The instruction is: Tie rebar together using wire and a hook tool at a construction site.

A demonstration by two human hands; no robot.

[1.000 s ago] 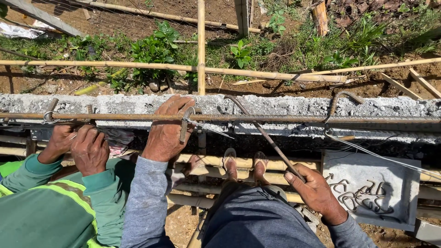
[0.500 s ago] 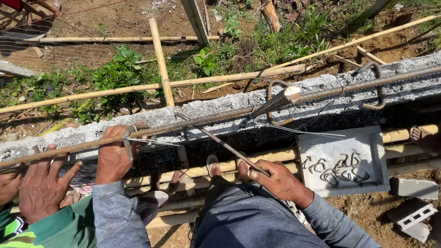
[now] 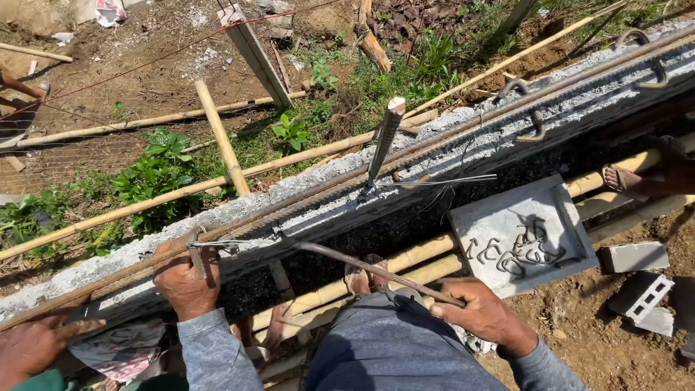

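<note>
Rebar (image 3: 376,177) runs long and thin along the top of the grey concrete wall (image 3: 463,145), from the low left corner up to the far right. The left hand (image 3: 184,282) rests on it near the left end, with the fingers curled over the bar and over a small bent metal piece (image 3: 197,257) that sits across it. That hand is closed around the bar and the piece together.

The right hand (image 3: 481,315) is lower, over the person's blue-grey trousers (image 3: 394,347). It is clenched tight around the end of a long rusty hook tool (image 3: 362,266). The tool slants up to the left, and its far tip meets the rebar just beside the left hand.

Another person's hand (image 3: 32,344) lies flat and open on the wall at the far left, apart from the left hand.

A short steel bar (image 3: 384,141) stands up from the wall near the middle. Thin tie wire (image 3: 441,181) lies loose at its foot. Bent steel hooks (image 3: 532,108) poke out of the wall further right.

Below the wall lie bamboo poles (image 3: 405,253). A square grey tray (image 3: 521,235) sits on them, with small bent wire pieces (image 3: 517,250) inside. A sandalled foot (image 3: 630,177) rests on the poles at the right. Grey block pieces (image 3: 637,289) lie on the dirt.
</note>
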